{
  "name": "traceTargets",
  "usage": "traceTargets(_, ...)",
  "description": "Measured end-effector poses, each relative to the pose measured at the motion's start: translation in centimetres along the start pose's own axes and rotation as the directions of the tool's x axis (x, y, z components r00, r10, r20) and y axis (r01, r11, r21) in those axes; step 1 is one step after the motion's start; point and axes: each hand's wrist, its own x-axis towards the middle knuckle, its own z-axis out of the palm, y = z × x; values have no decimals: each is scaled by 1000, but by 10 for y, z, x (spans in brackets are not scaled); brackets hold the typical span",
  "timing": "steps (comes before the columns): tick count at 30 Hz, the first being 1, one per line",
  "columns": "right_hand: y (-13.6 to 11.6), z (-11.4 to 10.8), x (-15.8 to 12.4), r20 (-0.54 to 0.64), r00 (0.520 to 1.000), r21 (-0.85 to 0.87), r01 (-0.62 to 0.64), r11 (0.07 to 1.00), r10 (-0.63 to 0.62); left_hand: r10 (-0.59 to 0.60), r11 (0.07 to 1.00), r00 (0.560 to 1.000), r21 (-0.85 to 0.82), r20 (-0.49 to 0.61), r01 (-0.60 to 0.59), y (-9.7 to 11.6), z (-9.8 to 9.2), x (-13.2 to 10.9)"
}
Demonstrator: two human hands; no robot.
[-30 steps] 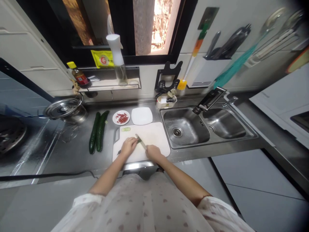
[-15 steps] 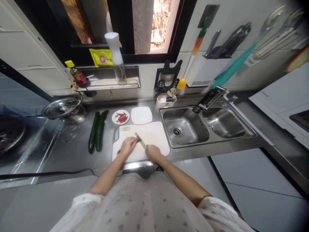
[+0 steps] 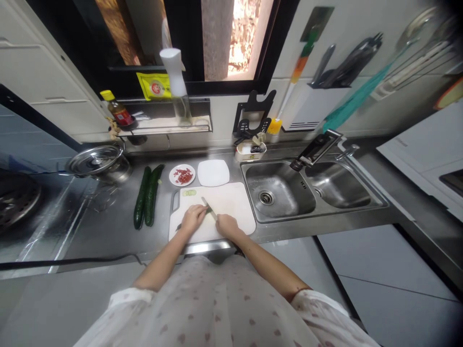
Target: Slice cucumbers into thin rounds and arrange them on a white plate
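Observation:
My right hand (image 3: pixel 227 226) is wrapped round the handle of a kitchen knife (image 3: pixel 209 206), whose blade points away and to the left over the white cutting board (image 3: pixel 235 205). My left hand (image 3: pixel 193 219) presses down on a cucumber (image 3: pixel 178 226) lying on the board. Most of that cucumber is hidden under the fingers; a dark end shows left of the wrist and a bit of green beside the blade. Pale green cucumber slices (image 3: pixel 189 193) lie at the board's upper left. Two whole cucumbers (image 3: pixel 153 195) rest on the counter to the left.
Behind the board stand a small plate of red pieces (image 3: pixel 183 175) and a white square plate (image 3: pixel 213 173). A double sink (image 3: pixel 280 212) adjoins on the right, with a faucet (image 3: pixel 314 149) over it. A lidded steel pot (image 3: pixel 104 166) sits at the back left.
Both hands keep their hold, and the knife stays beside the left fingers with only a slight shift. The whole view has slid a little as the head moved.

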Motion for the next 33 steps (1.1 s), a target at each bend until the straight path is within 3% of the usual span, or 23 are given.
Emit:
traceTargets(13, 8, 6, -11, 9, 1000, 7, -5, 1000, 5, 5, 1000, 1000, -18, -8, -5, 1, -1, 0)
traceTargets(33, 2, 8, 2, -1, 1000, -18, -6, 1000, 6, 1, 1000, 1000, -30, -24, -1, 0, 2, 0)
